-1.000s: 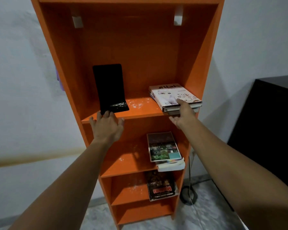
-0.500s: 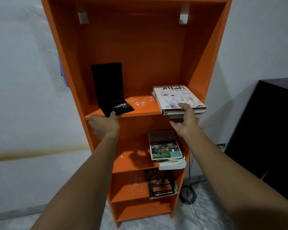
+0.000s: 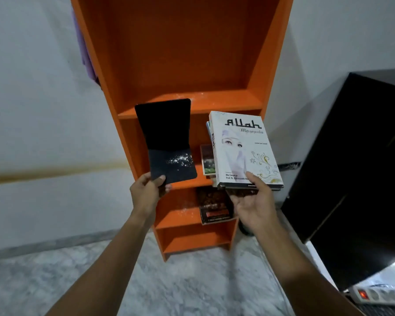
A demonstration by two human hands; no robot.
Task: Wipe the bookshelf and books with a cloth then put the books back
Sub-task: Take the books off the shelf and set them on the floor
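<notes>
1. Our left hand (image 3: 146, 192) holds a black L-shaped bookend (image 3: 167, 137) in the air in front of the orange bookshelf (image 3: 271, 65). The thumb and fingers (image 3: 160, 179) pinch the near left corner of its base, and its upright plate rises on the far side. White dust lies on the base.
2. Our right hand (image 3: 253, 206) holds a stack of books (image 3: 242, 151) just right of the bookend, apart from it and off the shelves. The palm and fingers sit under the near edge, with the thumb pressed on the white top cover.
3. We judge the bookend to be thin, stiff and light. A corner pinch lets it swing, and a tilt would spill the dust, so the base should be kept level. The bend would give a firmer hold.
4. The stack looks heavier, and its glossy cover may slip. As it is held only at the near edge, the far end hangs unsupported. We would put the hand under the middle, thumb on top.
5. The upper shelf board (image 3: 214, 101) is speckled with white dust. More books lie on the right of two lower shelves (image 3: 208, 160) (image 3: 212, 208).
6. Purple fabric (image 3: 84, 49) hangs by the left side of the bookshelf, and we cannot tell whether it is the cloth. Neither hand holds a cloth, so we judge that wiping has not yet begun.
</notes>
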